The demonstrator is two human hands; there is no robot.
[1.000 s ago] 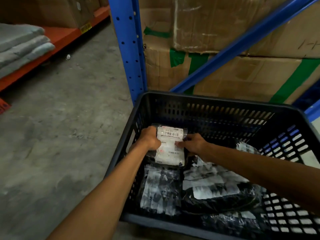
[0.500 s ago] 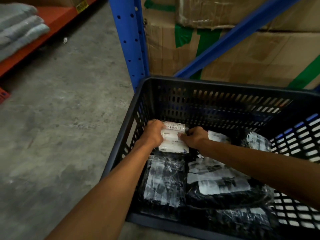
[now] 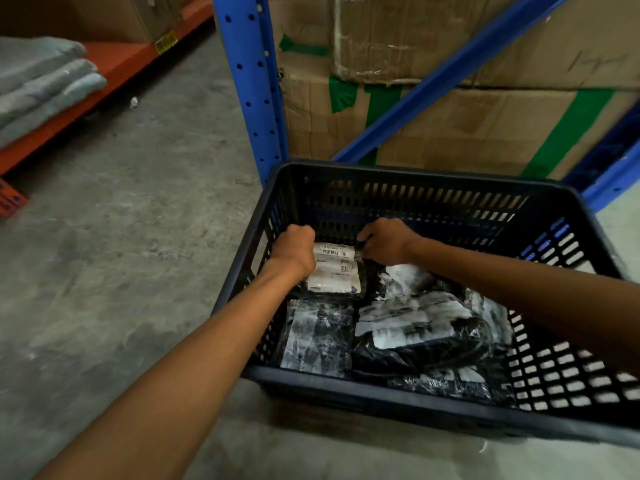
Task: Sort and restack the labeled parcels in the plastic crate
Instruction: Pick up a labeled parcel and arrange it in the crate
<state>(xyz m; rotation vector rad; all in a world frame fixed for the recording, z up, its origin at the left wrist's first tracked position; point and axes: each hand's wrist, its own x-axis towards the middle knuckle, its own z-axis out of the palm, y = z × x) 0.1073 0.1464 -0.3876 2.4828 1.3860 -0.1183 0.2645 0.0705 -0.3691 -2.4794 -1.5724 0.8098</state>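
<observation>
A black slotted plastic crate [image 3: 408, 176] stands on the concrete floor. Against its far left inner corner lies a black parcel with a white barcode label [image 3: 335, 270]. My left hand [image 3: 294, 249] grips its left edge and my right hand [image 3: 386, 240] holds its upper right corner. In front of it lies a flat black parcel with a shiny label [image 3: 317, 337]. To the right a bulkier black parcel [image 3: 419, 336] rests on other parcels, and another [image 3: 446, 384] lies along the near wall.
A blue rack upright [image 3: 251, 81] and a diagonal brace stand right behind the crate, with taped cardboard boxes [image 3: 485, 133] on the rack. An orange shelf [image 3: 86, 81] with folded grey cloths [image 3: 38, 77] runs along the far left. Bare floor lies left of the crate.
Both hands have pushed the labelled parcel further back and down into the crate's far left corner. My right hand has shifted from its right edge to its upper right corner.
</observation>
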